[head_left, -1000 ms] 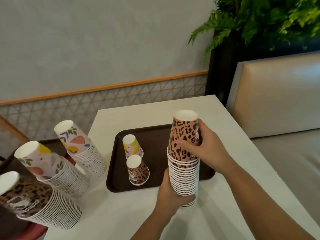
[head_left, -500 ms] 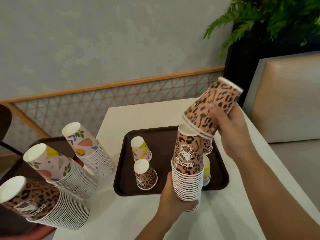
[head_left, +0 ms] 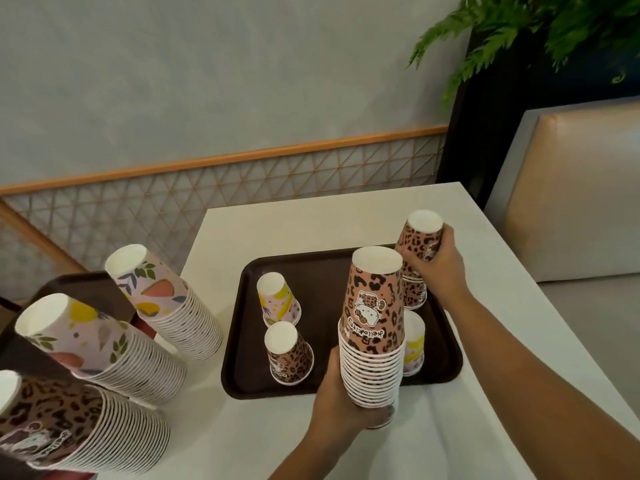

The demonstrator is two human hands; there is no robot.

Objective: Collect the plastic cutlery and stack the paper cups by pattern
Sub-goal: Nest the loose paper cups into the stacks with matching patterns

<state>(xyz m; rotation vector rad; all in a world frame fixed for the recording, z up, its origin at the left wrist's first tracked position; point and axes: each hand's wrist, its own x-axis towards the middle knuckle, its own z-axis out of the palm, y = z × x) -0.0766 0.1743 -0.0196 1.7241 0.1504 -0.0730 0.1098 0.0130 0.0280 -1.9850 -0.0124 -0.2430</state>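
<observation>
left hand (head_left: 341, 396): curled round leopard stack (head_left: 373, 344), steadying it upright for more cups
right hand (head_left: 437, 268): grips leopard cup (head_left: 420, 242) over tray (head_left: 318, 271), matching pattern

Grey wall (head_left: 207, 81), lattice panel (head_left: 242, 195), tan bench (head_left: 571, 188), fern (head_left: 540, 26), possibly potted.

Your left hand (head_left: 337, 393) is gripping the base of an upside-down leopard cup stack (head_left: 374, 327) at the brown tray's (head_left: 311, 271) near edge. Your right hand (head_left: 437, 268) is holding a leopard cup (head_left: 417, 242) over another on the tray's far right corner.
</observation>
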